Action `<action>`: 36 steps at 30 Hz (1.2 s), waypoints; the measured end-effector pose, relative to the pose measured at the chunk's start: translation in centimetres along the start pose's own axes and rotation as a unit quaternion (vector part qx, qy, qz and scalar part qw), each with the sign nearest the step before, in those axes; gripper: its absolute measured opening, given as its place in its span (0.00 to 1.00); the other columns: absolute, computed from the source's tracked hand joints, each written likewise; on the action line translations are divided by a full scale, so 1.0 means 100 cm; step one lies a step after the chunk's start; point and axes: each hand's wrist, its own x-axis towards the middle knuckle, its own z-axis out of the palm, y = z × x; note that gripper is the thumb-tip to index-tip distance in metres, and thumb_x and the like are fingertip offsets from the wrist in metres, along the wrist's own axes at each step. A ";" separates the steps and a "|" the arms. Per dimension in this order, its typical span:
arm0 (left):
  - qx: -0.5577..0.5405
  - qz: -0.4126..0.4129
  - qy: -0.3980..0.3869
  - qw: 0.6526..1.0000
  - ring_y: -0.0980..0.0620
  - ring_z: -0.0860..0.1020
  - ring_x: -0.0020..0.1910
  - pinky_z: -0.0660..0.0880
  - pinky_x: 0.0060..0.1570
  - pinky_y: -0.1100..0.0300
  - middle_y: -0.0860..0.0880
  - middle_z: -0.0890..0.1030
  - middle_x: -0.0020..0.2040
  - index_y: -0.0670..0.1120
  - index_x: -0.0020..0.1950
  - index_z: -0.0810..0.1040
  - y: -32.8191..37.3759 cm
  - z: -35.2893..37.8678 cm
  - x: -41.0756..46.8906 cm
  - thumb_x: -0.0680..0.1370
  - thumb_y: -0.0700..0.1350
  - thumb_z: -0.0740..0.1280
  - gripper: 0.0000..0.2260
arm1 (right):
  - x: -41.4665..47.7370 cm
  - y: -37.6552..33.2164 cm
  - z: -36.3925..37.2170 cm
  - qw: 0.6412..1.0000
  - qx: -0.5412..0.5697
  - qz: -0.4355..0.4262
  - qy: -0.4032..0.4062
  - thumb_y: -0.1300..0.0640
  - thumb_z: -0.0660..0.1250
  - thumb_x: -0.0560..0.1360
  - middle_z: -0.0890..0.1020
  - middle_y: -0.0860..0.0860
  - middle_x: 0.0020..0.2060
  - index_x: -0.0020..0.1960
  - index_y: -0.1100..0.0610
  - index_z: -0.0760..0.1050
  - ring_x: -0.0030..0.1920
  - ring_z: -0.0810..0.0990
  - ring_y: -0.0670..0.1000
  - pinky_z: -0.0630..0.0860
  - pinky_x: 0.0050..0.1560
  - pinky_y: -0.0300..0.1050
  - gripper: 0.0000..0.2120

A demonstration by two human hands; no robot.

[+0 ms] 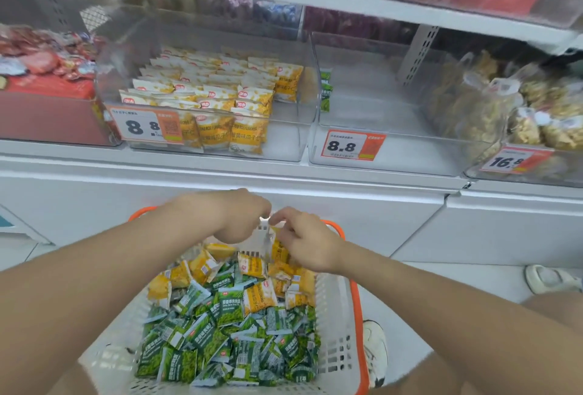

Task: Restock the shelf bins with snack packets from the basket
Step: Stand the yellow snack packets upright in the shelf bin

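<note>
Shop shelf: yellow-packet bin stocked, next bin holds few green packets | basket below: both kinds mixed | left hand, right hand: fingers curled at far rim; I cannot tell the grip

head view looks down, close over basket, facing shelf.

Bare forearms, uncovered up from left hand and right hand. Below the right hand, wears a white sneaker.
</note>
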 end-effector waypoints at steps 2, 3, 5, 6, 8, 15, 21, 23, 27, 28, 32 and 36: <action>-0.093 0.012 0.066 0.993 0.49 0.77 0.53 0.73 0.52 0.55 0.48 0.81 0.59 0.48 0.70 0.75 -0.010 -0.016 -0.008 0.88 0.44 0.55 0.14 | 0.000 -0.020 -0.019 0.995 0.082 -0.008 0.051 0.59 0.59 0.85 0.76 0.56 0.33 0.65 0.53 0.72 0.31 0.76 0.54 0.70 0.34 0.45 0.11; -0.158 0.017 0.101 0.982 0.50 0.80 0.51 0.77 0.52 0.54 0.49 0.82 0.56 0.47 0.63 0.78 -0.015 -0.023 -0.011 0.88 0.45 0.56 0.12 | 0.000 -0.029 -0.028 0.988 0.135 -0.007 0.072 0.59 0.60 0.85 0.76 0.60 0.33 0.64 0.53 0.72 0.30 0.76 0.56 0.69 0.32 0.45 0.10; -0.314 0.033 0.151 0.937 0.51 0.84 0.46 0.83 0.51 0.48 0.49 0.83 0.48 0.44 0.53 0.80 -0.022 -0.035 -0.020 0.88 0.48 0.58 0.13 | -0.001 -0.048 -0.046 0.965 0.244 -0.006 0.093 0.61 0.60 0.86 0.78 0.62 0.35 0.64 0.56 0.71 0.30 0.77 0.58 0.71 0.29 0.45 0.08; -0.383 0.046 0.166 0.908 0.51 0.83 0.43 0.84 0.49 0.49 0.49 0.82 0.44 0.43 0.52 0.81 -0.023 -0.041 -0.025 0.87 0.49 0.60 0.14 | -0.002 -0.057 -0.054 0.951 0.295 -0.012 0.091 0.62 0.59 0.86 0.81 0.63 0.38 0.64 0.58 0.70 0.32 0.81 0.60 0.74 0.29 0.46 0.07; -0.466 0.078 0.196 0.859 0.52 0.78 0.39 0.85 0.47 0.51 0.48 0.76 0.38 0.42 0.52 0.83 -0.024 -0.050 -0.034 0.86 0.51 0.64 0.15 | -0.006 -0.072 -0.070 0.935 0.341 -0.029 0.092 0.62 0.58 0.86 0.85 0.66 0.44 0.63 0.61 0.69 0.36 0.85 0.66 0.80 0.31 0.50 0.07; -0.521 0.041 0.336 0.783 0.48 0.85 0.43 0.85 0.41 0.54 0.44 0.87 0.43 0.44 0.50 0.85 -0.023 -0.056 -0.036 0.85 0.47 0.67 0.11 | -0.013 -0.095 -0.100 0.948 0.285 -0.025 0.139 0.51 0.73 0.79 0.88 0.58 0.42 0.59 0.57 0.80 0.40 0.86 0.55 0.83 0.45 0.54 0.13; -0.516 -0.011 0.414 0.750 0.41 0.83 0.40 0.82 0.34 0.56 0.40 0.86 0.45 0.45 0.50 0.84 -0.028 -0.058 -0.030 0.85 0.47 0.65 0.11 | -0.010 -0.099 -0.102 0.934 0.338 -0.039 0.110 0.63 0.79 0.73 0.88 0.55 0.49 0.63 0.59 0.79 0.47 0.88 0.56 0.85 0.49 0.50 0.20; -0.541 -0.018 0.413 0.733 0.47 0.81 0.39 0.80 0.33 0.59 0.40 0.85 0.47 0.46 0.51 0.84 -0.028 -0.058 -0.028 0.86 0.48 0.64 0.11 | -0.009 -0.101 -0.103 0.929 0.346 -0.039 0.128 0.66 0.78 0.73 0.88 0.55 0.48 0.63 0.60 0.79 0.48 0.88 0.56 0.86 0.49 0.50 0.20; -0.555 -0.014 0.423 0.716 0.53 0.80 0.37 0.78 0.31 0.61 0.41 0.85 0.47 0.46 0.52 0.84 -0.027 -0.060 -0.026 0.86 0.49 0.64 0.11 | -0.005 -0.104 -0.099 0.915 0.379 -0.031 0.134 0.66 0.78 0.73 0.88 0.56 0.48 0.66 0.57 0.76 0.48 0.88 0.56 0.85 0.50 0.50 0.23; -0.560 -0.016 0.426 0.710 0.51 0.81 0.37 0.79 0.32 0.60 0.41 0.85 0.47 0.46 0.51 0.84 -0.027 -0.060 -0.026 0.86 0.48 0.64 0.11 | -0.003 -0.105 -0.099 0.908 0.390 -0.026 0.148 0.65 0.78 0.73 0.88 0.56 0.48 0.66 0.56 0.76 0.48 0.88 0.55 0.85 0.49 0.48 0.24; -0.566 -0.019 0.450 0.691 0.44 0.87 0.44 0.85 0.45 0.45 0.47 0.87 0.44 0.49 0.47 0.83 -0.030 -0.061 -0.022 0.85 0.50 0.65 0.11 | -0.001 -0.113 -0.104 0.905 0.381 -0.048 0.185 0.60 0.82 0.70 0.87 0.53 0.48 0.63 0.54 0.77 0.44 0.87 0.52 0.84 0.45 0.47 0.24; -0.448 -0.031 0.521 0.726 0.48 0.85 0.42 0.84 0.42 0.44 0.52 0.84 0.43 0.51 0.47 0.80 -0.034 -0.072 -0.020 0.85 0.51 0.64 0.09 | 0.007 -0.120 -0.108 0.933 0.256 -0.117 0.223 0.61 0.80 0.72 0.85 0.51 0.49 0.62 0.51 0.78 0.42 0.88 0.54 0.86 0.42 0.56 0.21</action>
